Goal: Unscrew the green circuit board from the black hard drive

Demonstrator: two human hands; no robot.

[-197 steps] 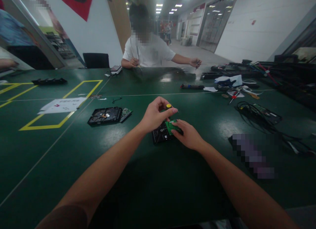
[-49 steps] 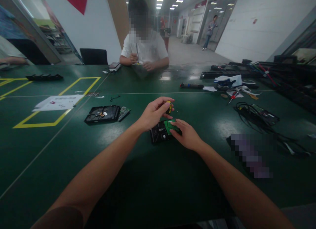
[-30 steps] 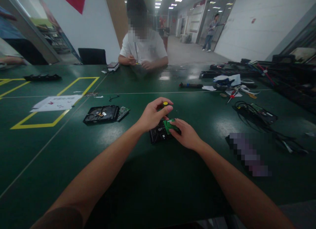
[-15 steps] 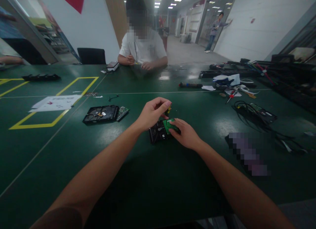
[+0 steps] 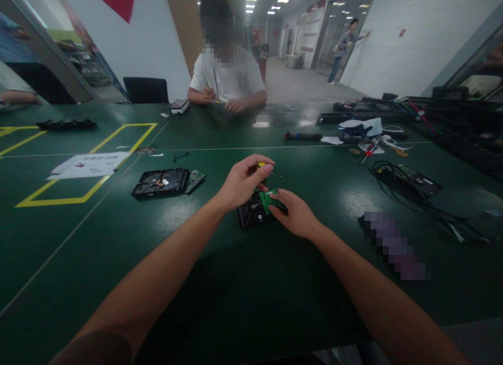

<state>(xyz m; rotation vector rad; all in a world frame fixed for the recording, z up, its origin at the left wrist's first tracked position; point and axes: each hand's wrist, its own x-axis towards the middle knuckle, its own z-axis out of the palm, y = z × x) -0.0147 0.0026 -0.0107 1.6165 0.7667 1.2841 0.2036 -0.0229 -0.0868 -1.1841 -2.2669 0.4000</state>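
A black hard drive (image 5: 251, 216) with a green circuit board (image 5: 268, 199) on top lies on the green table (image 5: 251, 297) in front of me. My left hand (image 5: 240, 182) is closed round a small screwdriver with a yellow cap (image 5: 260, 165), held upright over the drive. My right hand (image 5: 297, 215) rests on the drive's right side, fingers pressed on the green board.
Another opened hard drive (image 5: 161, 182) with a loose board lies to the left. A paper sheet (image 5: 90, 164) sits in a yellow-taped square. Cables (image 5: 408, 189) and tools lie at the right. A person in a white shirt (image 5: 228, 79) sits across the table.
My left fingers keep shifting round the screwdriver's yellow cap, which turns in place. My right hand stays on the board. The person opposite drew both hands in; a person walks in the far corridor.
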